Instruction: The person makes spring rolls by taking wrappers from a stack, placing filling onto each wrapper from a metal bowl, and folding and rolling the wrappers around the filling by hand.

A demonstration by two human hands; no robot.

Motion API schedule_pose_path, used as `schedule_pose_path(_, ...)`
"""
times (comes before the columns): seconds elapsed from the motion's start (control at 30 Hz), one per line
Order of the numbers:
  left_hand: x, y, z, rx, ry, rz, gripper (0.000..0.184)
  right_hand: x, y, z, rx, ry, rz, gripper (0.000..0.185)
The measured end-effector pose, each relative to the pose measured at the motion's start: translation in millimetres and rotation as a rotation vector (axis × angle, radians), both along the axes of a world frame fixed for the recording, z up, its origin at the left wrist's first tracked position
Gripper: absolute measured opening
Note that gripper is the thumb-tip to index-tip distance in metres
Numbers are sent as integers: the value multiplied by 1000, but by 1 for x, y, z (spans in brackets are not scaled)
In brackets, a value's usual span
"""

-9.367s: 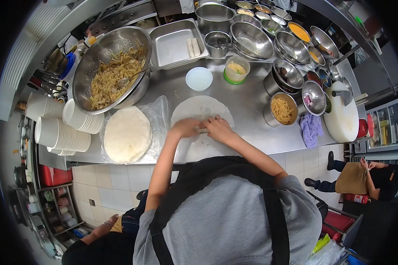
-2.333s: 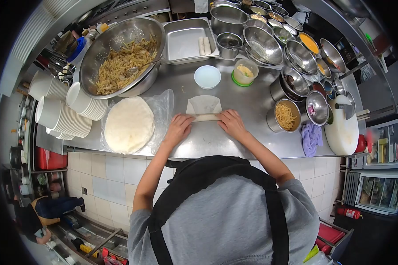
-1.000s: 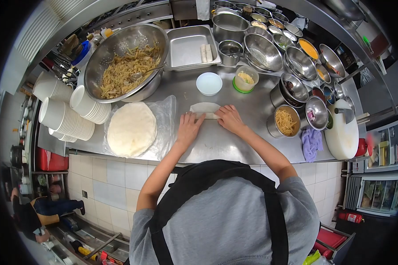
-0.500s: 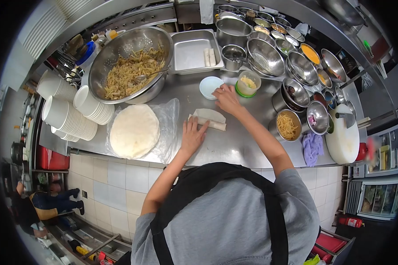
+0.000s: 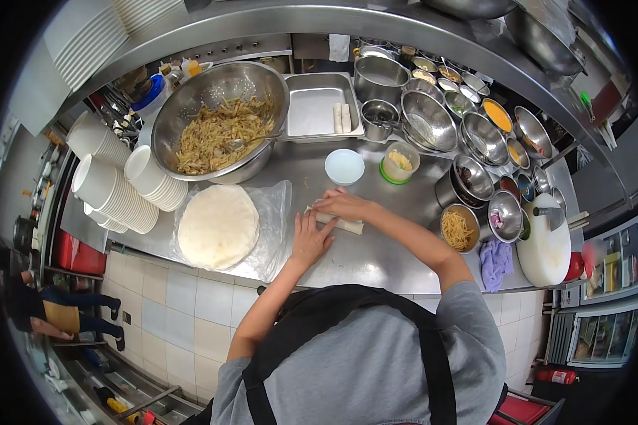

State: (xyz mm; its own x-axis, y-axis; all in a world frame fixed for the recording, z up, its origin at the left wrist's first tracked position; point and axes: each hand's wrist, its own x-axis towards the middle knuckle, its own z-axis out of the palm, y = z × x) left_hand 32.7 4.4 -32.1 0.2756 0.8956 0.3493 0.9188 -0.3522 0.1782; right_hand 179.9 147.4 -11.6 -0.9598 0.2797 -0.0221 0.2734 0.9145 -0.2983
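Note:
A partly rolled spring roll (image 5: 349, 226) in a pale wrapper lies on the steel counter in front of me. My left hand (image 5: 311, 239) rests on its left end, fingers stretched out and lying flat. Reaching across from the right, my right hand (image 5: 343, 205) is over the far edge of the wrapper, its fingers extended and hiding part of it. Just beyond stands a small light-blue bowl (image 5: 344, 167). A stack of round wrappers (image 5: 218, 227) sits on clear plastic to the left. Two finished rolls (image 5: 342, 118) lie in a metal tray (image 5: 312, 106).
A big colander (image 5: 164, 134) of shredded filling (image 5: 220, 134) stands at the back left, near stacked white tubs (image 5: 96, 180). At right are a green-based cup (image 5: 398, 163), many metal bowls, a bowl of yellow strips (image 5: 458, 230) and a purple cloth (image 5: 496, 263). Another person (image 5: 60, 312) stands far left.
My right hand has moved from the light-blue bowl's rim down to the wrapper's far edge. My left hand stays on the roll's left end. The camera view has tilted slightly up.

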Motion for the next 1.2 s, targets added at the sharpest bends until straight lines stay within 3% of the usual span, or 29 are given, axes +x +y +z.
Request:
schedule_pose_path(0.17, 0, 0, -3, -17, 31, 9, 57, 11, -2, -14, 313, 3, 11, 47)
schedule_pose_path(0.27, -1, 3, -4, -5, 52, 5, 58, 17, -10, -12, 260, 34, -47, 44)
schedule_pose_path(0.37, -1, 1, -4, -9, 60, 6, 60, 23, -10, -7, 407, 23, -31, 39)
schedule_pose_path(0.47, -2, 0, -3, -20, 58, 4, 60, 17, -5, 14, 287, 44, -137, 33)
schedule_pose_path(0.57, -1, 0, 1, -23, 51, 4, 60, 20, 7, 17, 396, 282, -377, 28)
schedule_pose_path(0.77, -2, -2, 4, -50, 68, -8, 61, 29, 25, 12, 299, 110, -506, 21)
schedule_pose_path(0.87, -2, -2, 5, -60, 77, -8, 62, 25, 19, 29, 208, 283, -529, 23)
schedule_pose_path(0.97, -2, -1, 7, -70, 81, -8, 62, 16, 3, 20, 128, 276, -294, 36)
schedule_pose_path(1.07, -2, 0, 5, -64, 71, -17, 62, 10, -14, -8, 157, 143, -99, 38)
schedule_pose_path(1.2, -3, 1, 1, -53, 71, -8, 62, 33, -10, -31, 323, 172, -116, 40)
